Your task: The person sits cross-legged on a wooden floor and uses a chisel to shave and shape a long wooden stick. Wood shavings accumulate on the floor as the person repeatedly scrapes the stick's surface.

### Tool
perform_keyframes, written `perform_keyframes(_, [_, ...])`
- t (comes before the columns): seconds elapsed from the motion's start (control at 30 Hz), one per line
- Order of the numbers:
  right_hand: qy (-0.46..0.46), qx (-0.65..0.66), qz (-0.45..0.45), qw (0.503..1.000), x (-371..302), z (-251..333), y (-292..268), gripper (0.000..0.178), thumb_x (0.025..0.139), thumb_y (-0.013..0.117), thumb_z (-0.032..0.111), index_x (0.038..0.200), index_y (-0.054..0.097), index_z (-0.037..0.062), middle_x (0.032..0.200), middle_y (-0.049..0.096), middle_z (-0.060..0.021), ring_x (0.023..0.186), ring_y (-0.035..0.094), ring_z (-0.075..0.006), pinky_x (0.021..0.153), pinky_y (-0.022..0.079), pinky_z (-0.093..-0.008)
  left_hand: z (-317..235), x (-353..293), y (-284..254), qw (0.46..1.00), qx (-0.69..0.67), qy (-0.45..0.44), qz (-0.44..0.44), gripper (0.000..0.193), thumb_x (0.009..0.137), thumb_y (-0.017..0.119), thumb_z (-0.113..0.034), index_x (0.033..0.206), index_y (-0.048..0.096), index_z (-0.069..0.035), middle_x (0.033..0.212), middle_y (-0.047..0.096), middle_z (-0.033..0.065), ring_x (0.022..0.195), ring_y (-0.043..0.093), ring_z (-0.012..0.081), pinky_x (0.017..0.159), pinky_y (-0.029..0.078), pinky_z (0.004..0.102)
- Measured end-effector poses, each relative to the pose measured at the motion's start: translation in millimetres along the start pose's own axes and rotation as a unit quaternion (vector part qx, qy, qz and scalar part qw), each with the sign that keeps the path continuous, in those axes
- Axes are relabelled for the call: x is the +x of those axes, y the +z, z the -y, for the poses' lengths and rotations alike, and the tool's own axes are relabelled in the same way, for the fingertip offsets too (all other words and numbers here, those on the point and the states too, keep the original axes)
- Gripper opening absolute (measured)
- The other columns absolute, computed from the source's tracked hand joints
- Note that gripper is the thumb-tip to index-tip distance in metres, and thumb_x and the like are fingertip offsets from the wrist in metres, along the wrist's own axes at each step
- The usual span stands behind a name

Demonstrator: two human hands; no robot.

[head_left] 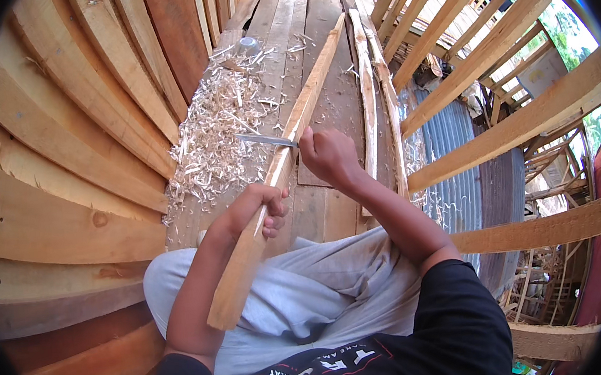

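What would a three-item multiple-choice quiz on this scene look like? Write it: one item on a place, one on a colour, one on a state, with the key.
1. Where is the pile of wood shavings?
A. left of the long wooden strip
B. on the person's lap
C. on the metal sheet

2. What colour are the trousers?
A. black
B. light grey
C. red

3. What is the left hand doing?
A. hanging free
B. gripping the strip
C. holding the blade

Key: 1 A, the shavings lie on the plank floor left of the strip. 2 B, the cloth over the lap is pale grey. 3 B, its fingers wrap the strip, while the right hand holds the knife.
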State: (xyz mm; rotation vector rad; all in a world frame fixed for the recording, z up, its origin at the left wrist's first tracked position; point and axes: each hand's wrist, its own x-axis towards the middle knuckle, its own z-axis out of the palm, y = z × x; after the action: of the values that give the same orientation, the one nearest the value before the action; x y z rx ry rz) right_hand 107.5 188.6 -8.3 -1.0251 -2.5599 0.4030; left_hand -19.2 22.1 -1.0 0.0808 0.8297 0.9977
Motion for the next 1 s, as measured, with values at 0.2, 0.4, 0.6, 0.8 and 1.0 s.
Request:
perform_keyframes(0.2, [-0.027,-0.007,-0.014,1.000,-6,9,-3,0.051,0.092,0.042,0.027,0.052,0.058,-0.0010,0.052,0.054,-0.0222,0.051,0.057,-0.0416,0.055,0.048,-0.0499,-1,0,-1,1.000,0.004,0.003,-0.008,0.027,0.070,0.053,-0.003,0.095,0.043,-0.011,0.061,0.041,-0.0001,0.043,0.040,0.0096,0.039,0.033,0.0244])
perform_keyframes(0.4, [0.007,0.013,-0.035,0.999,-2,5,3,0.054,0.094,0.040,0.028,0.049,0.054,0.0004,0.049,0.052,-0.0223,0.051,0.057,-0.0427,0.054,0.047,-0.0514,2,5,1,1.000,-0.005,0.004,0.006,0.024,0.071,0.052,-0.005,0.093,0.044,-0.011,0.060,0.042,0.0003,0.043,0.040,0.0094,0.038,0.034,0.0248])
perform_keyframes(0.6, [0.033,0.006,-0.059,0.998,9,-18,3,0.057,0.095,0.037,0.031,0.051,0.055,-0.0009,0.047,0.052,-0.0205,0.044,0.055,-0.0382,0.050,0.047,-0.0501,5,3,5,1.000,0.016,0.007,0.001,0.027,0.070,0.052,-0.004,0.095,0.044,-0.010,0.060,0.041,0.0003,0.044,0.040,0.0090,0.038,0.034,0.0241])
perform_keyframes(0.8, [0.010,0.016,-0.035,0.999,-2,-19,7,0.054,0.093,0.041,0.031,0.052,0.057,0.0000,0.050,0.052,-0.0234,0.051,0.057,-0.0423,0.057,0.047,-0.0515,4,-2,6,1.000,0.016,0.005,0.000,0.031,0.069,0.050,-0.002,0.099,0.044,-0.009,0.062,0.041,0.0002,0.044,0.039,0.0084,0.038,0.035,0.0234])
perform_keyframes(1.0, [-0.007,0.021,0.007,1.000,-2,-4,0,0.055,0.094,0.041,0.032,0.054,0.058,-0.0026,0.055,0.054,-0.0261,0.055,0.057,-0.0456,0.061,0.047,-0.0528,-2,-5,1,0.998,-0.054,-0.014,0.038,0.030,0.069,0.051,-0.002,0.098,0.044,-0.010,0.060,0.040,-0.0002,0.042,0.038,0.0090,0.037,0.034,0.0246])
